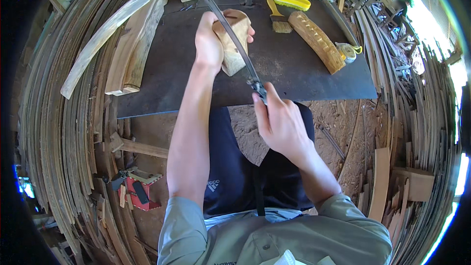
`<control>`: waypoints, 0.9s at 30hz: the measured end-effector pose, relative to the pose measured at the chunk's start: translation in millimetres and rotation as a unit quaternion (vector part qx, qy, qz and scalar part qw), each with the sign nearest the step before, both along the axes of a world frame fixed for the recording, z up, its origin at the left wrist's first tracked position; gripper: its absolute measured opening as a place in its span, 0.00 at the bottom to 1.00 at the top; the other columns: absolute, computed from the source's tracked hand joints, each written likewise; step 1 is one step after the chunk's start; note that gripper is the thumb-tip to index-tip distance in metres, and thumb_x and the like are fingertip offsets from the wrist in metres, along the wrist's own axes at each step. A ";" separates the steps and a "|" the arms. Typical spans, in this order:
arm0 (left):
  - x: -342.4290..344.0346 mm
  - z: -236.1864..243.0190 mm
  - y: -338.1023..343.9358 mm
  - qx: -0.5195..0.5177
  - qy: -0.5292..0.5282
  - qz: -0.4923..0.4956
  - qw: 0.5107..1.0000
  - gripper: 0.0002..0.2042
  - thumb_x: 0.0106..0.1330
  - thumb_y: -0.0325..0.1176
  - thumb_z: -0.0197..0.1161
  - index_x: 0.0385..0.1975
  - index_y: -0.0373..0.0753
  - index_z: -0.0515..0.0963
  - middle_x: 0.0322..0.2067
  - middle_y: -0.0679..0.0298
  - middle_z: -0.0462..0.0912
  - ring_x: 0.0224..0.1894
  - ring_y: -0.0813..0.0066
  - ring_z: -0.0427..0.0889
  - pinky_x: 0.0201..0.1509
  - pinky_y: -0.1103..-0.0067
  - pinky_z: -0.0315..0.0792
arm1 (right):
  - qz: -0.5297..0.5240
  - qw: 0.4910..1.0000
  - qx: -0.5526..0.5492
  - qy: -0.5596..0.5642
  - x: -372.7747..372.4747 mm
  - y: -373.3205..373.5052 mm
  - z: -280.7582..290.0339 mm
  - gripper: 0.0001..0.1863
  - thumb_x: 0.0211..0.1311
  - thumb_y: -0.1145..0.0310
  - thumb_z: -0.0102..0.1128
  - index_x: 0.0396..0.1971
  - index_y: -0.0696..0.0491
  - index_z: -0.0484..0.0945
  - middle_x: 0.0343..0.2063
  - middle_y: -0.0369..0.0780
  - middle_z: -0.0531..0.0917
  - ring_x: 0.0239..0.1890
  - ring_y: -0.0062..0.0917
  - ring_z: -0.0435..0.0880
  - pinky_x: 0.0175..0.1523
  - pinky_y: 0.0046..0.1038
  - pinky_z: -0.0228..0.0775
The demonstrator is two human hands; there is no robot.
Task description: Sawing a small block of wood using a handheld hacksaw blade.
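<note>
Over the dark tabletop, my left hand (pixel 208 44) is closed around a pale, partly shaped wooden block (pixel 233 61), its fingertips showing at the far right side. My right hand (pixel 283 120) grips the handle of a hacksaw (pixel 229 30), whose long narrow grey frame is seen nearly edge-on. The saw slants from my right hand up to the far left and passes across the front of the block. Whether its blade touches the wood cannot be made out from here.
The table (pixel 171 76) also bears a curved wooden piece (pixel 316 41), a flat paintbrush (pixel 278 17), a yellow brush (pixel 291 0) and a tape measure (pixel 348 53). Long boards (pixel 128 64) lie at its left. Stacked wood strips (pixel 54 118) flank both sides. A red box (pixel 142 194) stands low left.
</note>
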State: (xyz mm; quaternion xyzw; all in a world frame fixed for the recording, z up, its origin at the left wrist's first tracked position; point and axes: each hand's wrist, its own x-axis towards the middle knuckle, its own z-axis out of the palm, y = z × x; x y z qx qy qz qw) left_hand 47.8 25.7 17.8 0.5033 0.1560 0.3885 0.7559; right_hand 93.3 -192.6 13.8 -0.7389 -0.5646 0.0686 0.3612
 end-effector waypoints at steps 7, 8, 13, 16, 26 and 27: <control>-2.5 9.3 -15.2 -0.006 0.025 -0.005 1.000 0.27 0.74 0.47 0.37 0.45 0.29 0.79 0.33 0.47 0.88 0.35 0.58 0.88 0.45 0.67 0.83 | 0.034 0.998 0.031 0.045 18.7 9.2 9.5 0.12 0.78 0.66 0.56 0.37 0.58 0.69 0.11 0.49 0.74 0.16 0.49 0.80 0.24 0.46 0.69; -2.4 9.3 -15.6 -0.003 0.028 -0.008 1.000 0.27 0.74 0.47 0.37 0.45 0.29 0.79 0.34 0.46 0.88 0.35 0.58 0.88 0.45 0.67 0.83 | 0.035 0.998 0.032 0.046 19.6 10.5 10.0 0.12 0.78 0.66 0.56 0.37 0.58 0.69 0.11 0.49 0.74 0.16 0.49 0.80 0.24 0.46 0.69; -0.9 1.9 -8.5 0.019 0.017 -0.016 1.000 0.27 0.74 0.47 0.37 0.46 0.30 0.78 0.34 0.46 0.88 0.35 0.58 0.88 0.45 0.67 0.83 | 0.057 0.994 0.040 0.080 18.5 19.6 9.9 0.12 0.77 0.67 0.57 0.36 0.59 0.68 0.12 0.49 0.74 0.16 0.49 0.80 0.24 0.46 0.70; -1.5 -0.3 -6.3 0.024 0.013 -0.018 0.999 0.28 0.75 0.49 0.35 0.46 0.29 0.78 0.33 0.47 0.88 0.34 0.58 0.88 0.43 0.68 0.83 | 0.063 0.994 0.045 0.077 16.2 23.9 10.2 0.12 0.77 0.68 0.57 0.41 0.62 0.71 0.13 0.50 0.74 0.18 0.49 0.80 0.25 0.45 0.67; 1.9 5.8 -11.8 0.029 0.025 -0.013 0.999 0.28 0.70 0.51 0.38 0.41 0.32 0.79 0.31 0.53 0.85 0.33 0.64 0.85 0.38 0.71 0.80 | 0.055 0.996 0.060 0.043 14.9 33.5 10.8 0.13 0.76 0.68 0.58 0.43 0.65 0.73 0.14 0.51 0.73 0.18 0.51 0.79 0.25 0.46 0.65; 1.3 6.0 -12.1 0.031 0.027 -0.010 0.999 0.28 0.70 0.51 0.38 0.42 0.32 0.79 0.31 0.53 0.85 0.33 0.64 0.85 0.38 0.71 0.80 | 0.055 0.996 0.060 0.044 14.2 34.8 11.0 0.13 0.76 0.68 0.58 0.43 0.65 0.73 0.14 0.51 0.73 0.18 0.51 0.79 0.25 0.46 0.65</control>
